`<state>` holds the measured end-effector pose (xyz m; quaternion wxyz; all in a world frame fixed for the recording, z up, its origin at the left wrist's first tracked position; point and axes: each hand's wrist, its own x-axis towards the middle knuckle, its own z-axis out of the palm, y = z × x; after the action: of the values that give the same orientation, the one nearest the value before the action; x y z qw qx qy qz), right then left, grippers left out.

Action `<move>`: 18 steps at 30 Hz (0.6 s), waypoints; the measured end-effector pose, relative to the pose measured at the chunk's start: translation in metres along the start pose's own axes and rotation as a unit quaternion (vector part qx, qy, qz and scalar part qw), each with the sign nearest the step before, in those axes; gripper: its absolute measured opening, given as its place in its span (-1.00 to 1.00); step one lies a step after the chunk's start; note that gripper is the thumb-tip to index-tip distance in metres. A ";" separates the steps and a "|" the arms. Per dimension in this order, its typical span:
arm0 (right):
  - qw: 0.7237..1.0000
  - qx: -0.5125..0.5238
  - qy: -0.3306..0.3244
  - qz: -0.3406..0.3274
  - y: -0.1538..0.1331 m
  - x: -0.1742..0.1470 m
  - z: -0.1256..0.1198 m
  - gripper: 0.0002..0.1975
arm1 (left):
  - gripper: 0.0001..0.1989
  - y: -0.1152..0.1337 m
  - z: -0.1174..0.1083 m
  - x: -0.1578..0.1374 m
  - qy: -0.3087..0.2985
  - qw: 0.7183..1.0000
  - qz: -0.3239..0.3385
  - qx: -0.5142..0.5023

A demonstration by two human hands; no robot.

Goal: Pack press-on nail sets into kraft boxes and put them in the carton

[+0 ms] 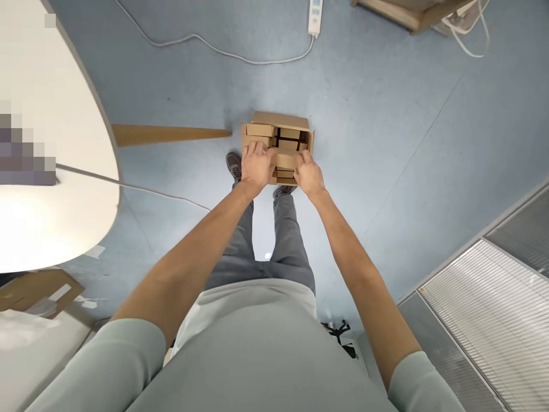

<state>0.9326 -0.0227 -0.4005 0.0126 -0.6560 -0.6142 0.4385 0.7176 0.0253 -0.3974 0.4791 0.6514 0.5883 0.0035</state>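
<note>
You've got the one head cam here, looking forward and steeply down over your shirt, pretty wide, with your left hand, right hand and the open box smallish, well away from it.

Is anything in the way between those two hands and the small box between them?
Nothing visible is: the left hand and right hand meet the small box directly, one at each end. The open carton surrounds other boxes beside it.

small boxes in carton | table left | power strip beyond carton
</note>
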 end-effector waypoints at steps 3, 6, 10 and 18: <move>0.998 0.047 0.023 -0.024 0.025 0.034 0.020 -0.57 | -0.58 -0.018 0.011 0.029 0.010 1.000 0.010 0.008; 0.996 0.068 0.036 -0.039 0.048 0.065 0.039 -0.50 | -0.49 -0.041 0.028 0.058 0.028 1.000 0.005 -0.009; 0.998 0.048 0.036 -0.026 0.068 0.092 0.056 -0.48 | -0.37 -0.065 0.051 0.085 0.025 0.999 0.010 -0.021; 0.997 -0.071 -0.027 0.030 0.078 0.116 0.065 -0.57 | -0.41 -0.071 0.069 0.114 0.014 0.999 0.031 0.028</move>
<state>0.9399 0.0198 -0.5484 -0.0637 -0.6612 -0.6239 0.4118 0.7381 0.0592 -0.5432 0.4516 0.6824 0.5747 0.0111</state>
